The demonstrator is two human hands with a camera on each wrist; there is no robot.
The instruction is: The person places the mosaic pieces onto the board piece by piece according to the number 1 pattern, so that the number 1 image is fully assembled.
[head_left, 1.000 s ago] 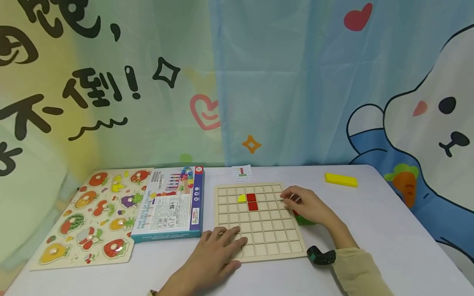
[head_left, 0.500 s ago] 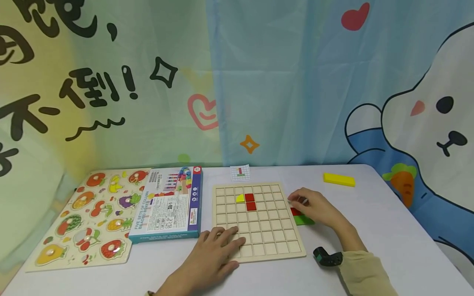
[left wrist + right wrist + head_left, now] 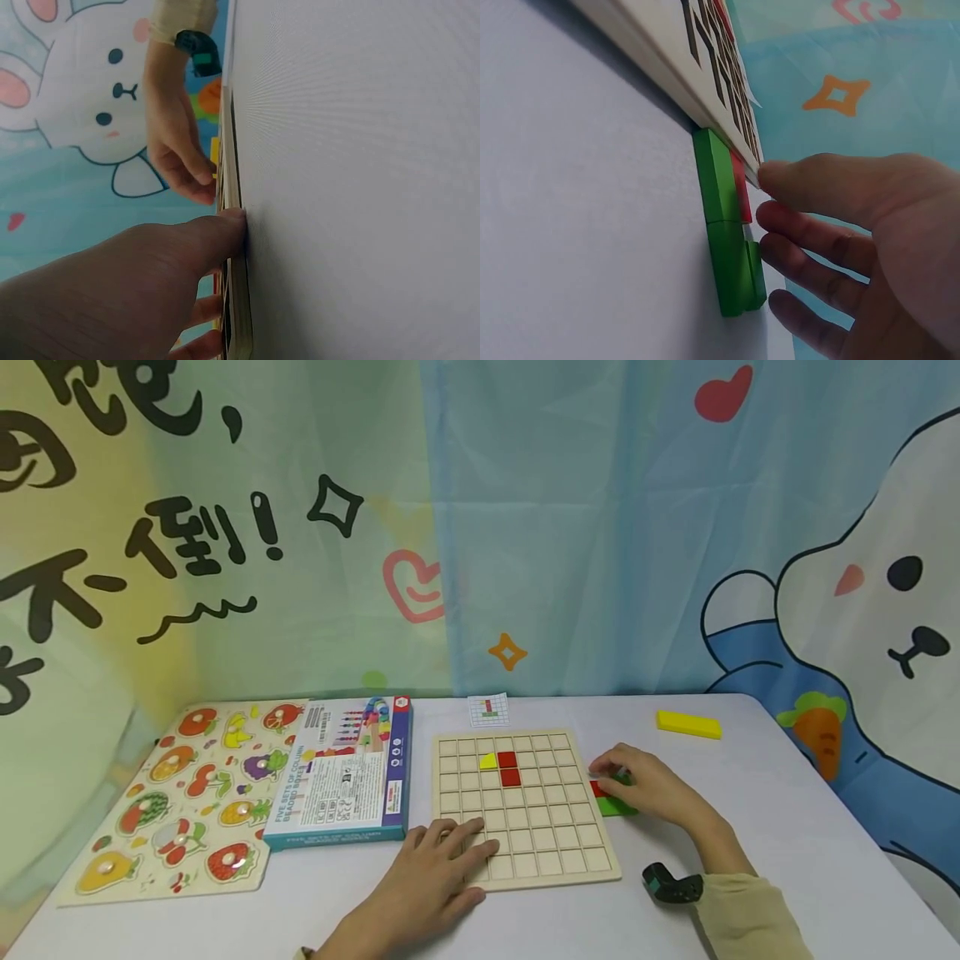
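A pale wooden grid board (image 3: 536,827) bears a small yellow piece (image 3: 488,762) and two red squares (image 3: 508,768) near its upper middle. My left hand (image 3: 423,877) rests on its lower left part, fingers spread, the thumb (image 3: 214,232) against the front edge. Just right of the board, my right hand (image 3: 648,785) hovers with loosely bent fingers over a red block (image 3: 597,789) and green blocks (image 3: 617,807). In the right wrist view the green blocks (image 3: 721,217) lie beside the board; the thumb (image 3: 810,184) and fingers stand apart, with nothing visible between them.
A small pattern card (image 3: 488,711) lies behind the board. A yellow block (image 3: 688,724) sits at the back right. On the left are a boxed set (image 3: 337,777) and a fruit puzzle board (image 3: 187,802). A printed curtain (image 3: 570,527) hangs behind the table.
My right hand has moved from the board's right edge rightward and slightly down to the blocks, and more of them now shows. The left hand stays put.
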